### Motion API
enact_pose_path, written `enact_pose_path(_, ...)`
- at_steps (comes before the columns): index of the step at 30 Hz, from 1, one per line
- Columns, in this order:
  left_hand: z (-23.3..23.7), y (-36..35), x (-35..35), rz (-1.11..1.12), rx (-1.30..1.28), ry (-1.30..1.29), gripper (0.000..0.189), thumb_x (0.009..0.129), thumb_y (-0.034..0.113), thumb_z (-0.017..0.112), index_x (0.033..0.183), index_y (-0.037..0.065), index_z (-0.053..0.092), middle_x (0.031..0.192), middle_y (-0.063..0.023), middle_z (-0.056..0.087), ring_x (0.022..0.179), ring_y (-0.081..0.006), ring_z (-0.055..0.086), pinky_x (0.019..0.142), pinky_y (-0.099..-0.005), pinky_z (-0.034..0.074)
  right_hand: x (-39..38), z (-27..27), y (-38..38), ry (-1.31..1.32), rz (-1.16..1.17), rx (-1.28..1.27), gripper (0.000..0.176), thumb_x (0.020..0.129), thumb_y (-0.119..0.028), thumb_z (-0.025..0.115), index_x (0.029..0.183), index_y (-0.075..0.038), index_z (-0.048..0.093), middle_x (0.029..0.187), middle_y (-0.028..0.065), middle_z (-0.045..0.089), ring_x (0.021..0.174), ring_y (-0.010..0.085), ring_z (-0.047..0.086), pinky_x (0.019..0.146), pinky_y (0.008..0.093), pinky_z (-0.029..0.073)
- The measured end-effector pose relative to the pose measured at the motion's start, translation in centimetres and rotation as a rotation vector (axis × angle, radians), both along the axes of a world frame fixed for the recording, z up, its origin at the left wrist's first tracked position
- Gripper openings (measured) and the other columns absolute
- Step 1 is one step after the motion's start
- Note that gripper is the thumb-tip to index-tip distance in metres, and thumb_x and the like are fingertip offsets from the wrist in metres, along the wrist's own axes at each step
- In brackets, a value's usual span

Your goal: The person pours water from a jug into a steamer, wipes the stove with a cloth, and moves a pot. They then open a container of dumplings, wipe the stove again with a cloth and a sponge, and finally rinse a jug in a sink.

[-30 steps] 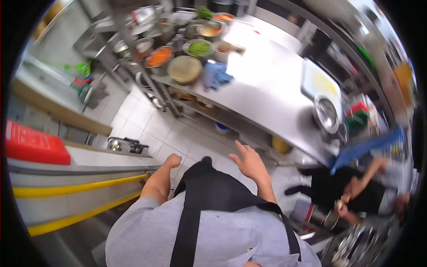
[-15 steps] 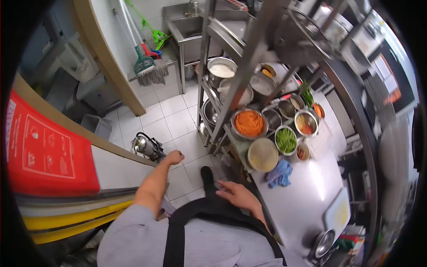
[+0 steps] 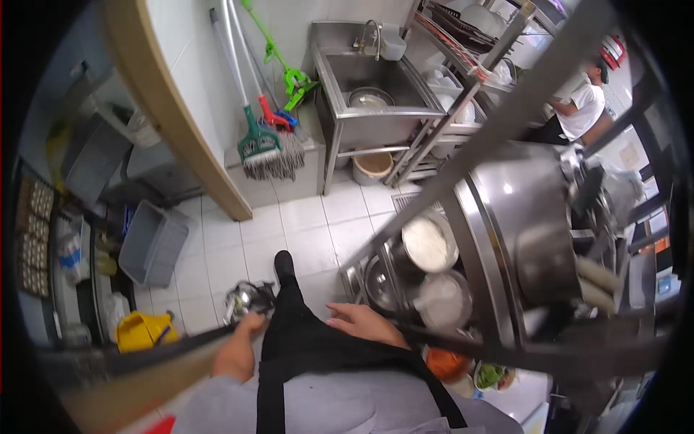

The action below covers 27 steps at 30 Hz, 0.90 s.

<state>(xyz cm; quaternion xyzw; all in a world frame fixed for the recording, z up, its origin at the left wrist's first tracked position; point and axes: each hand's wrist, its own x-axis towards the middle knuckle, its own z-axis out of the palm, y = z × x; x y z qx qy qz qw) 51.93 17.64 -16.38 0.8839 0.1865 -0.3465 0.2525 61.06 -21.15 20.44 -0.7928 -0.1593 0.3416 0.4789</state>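
My left hand (image 3: 250,324) hangs low at my side with its fingers curled in; nothing shows in it. Just beyond it on the floor is a shiny silver metal object (image 3: 241,300) with dark tubing or a handle, partly covered by the hand. In front of my dark apron, my right hand (image 3: 361,323) is held loosely with fingers apart, holding nothing. To its right, a metal rack (image 3: 486,253) bears a pot of white contents (image 3: 428,244) and a white-topped container (image 3: 442,300). My black shoe (image 3: 285,266) is forward on the white tiles.
A steel sink (image 3: 376,79) stands ahead, with a bucket (image 3: 373,168) below. Mops (image 3: 264,148) lean by the wall. At left are a door frame (image 3: 173,108), a grey bin (image 3: 148,242) and a yellow bucket (image 3: 143,331). A person (image 3: 578,112) stands at far right.
I have moved forward, and the sink and mops look nearer. The prep table with food bowls has slid down toward the bottom right. My left hand is lower and further left in view.
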Motion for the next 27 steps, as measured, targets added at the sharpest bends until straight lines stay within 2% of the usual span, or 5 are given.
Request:
enact_pose_path(2, 9.8, -1.1, 5.5, 0.094, -0.084, 0.307, 0.053, 0.088, 0.043, 0.055, 0.097, -0.007, 0.069, 0.099, -0.0272, 0.069, 0.099, -0.0420, 0.067, 0.083, -0.0438, 0.054, 5.8, -1.6, 2.6, -0.086, 0.010, -0.087, 0.056, 0.094, -0.039, 0.063, 0.134, -0.001, 0.053, 0.106, 0.0197, 0.069, 0.090, 0.0276, 0.069, 0.080, 0.0352, 0.053)
enact_pose_path(7, 5.7, 5.8, 23.8, 0.041, -0.002, -0.152, 0.035, 0.089, 0.030, 0.055, 0.095, 0.000, 0.071, 0.095, -0.0265, 0.068, 0.095, -0.0409, 0.067, 0.084, -0.0467, 0.053, 22.1, -1.2, 8.1, -0.095, -0.110, -0.135, 0.056, 0.094, -0.043, 0.062, 0.134, -0.003, 0.055, 0.107, 0.0194, 0.070, 0.092, 0.0280, 0.068, 0.084, 0.0342, 0.051)
enact_pose_path(13, 42.5, 0.3, 62.3, -0.023, -0.370, -1.396, 0.026, 0.098, 0.018, 0.053, 0.110, -0.002, 0.065, 0.104, -0.0202, 0.068, 0.096, -0.0344, 0.065, 0.084, -0.0391, 0.051, 40.2, 1.9, 8.3, -0.305, -0.569, 0.018, 0.050, 0.094, -0.037, 0.062, 0.128, 0.000, 0.060, 0.111, 0.0218, 0.068, 0.096, 0.0299, 0.068, 0.087, 0.0368, 0.051)
enact_pose_path(20, 72.9, -4.0, 87.3, -0.556, 0.330, -2.391, 0.026, 0.092, 0.014, 0.058, 0.115, 0.003, 0.064, 0.111, -0.0156, 0.066, 0.106, -0.0315, 0.062, 0.092, -0.0398, 0.049, 59.6, 3.7, 2.2, -0.603, -0.839, 0.063, 0.040, 0.092, -0.028, 0.065, 0.116, 0.003, 0.064, 0.099, 0.0196, 0.071, 0.090, 0.0277, 0.069, 0.081, 0.0352, 0.052)
enact_pose_path(27, 80.0, -0.5, 100.7, -0.537, 1.291, -2.366, 0.051, 0.095, 0.045, 0.054, 0.121, 0.001, 0.063, 0.111, -0.0187, 0.068, 0.105, -0.0333, 0.064, 0.092, -0.0404, 0.049, 86.3, 7.6, -7.6, -0.776, -0.919, 0.030, 0.033, 0.091, -0.025, 0.065, 0.111, 0.000, 0.068, 0.096, 0.0192, 0.072, 0.087, 0.0270, 0.070, 0.080, 0.0346, 0.052)
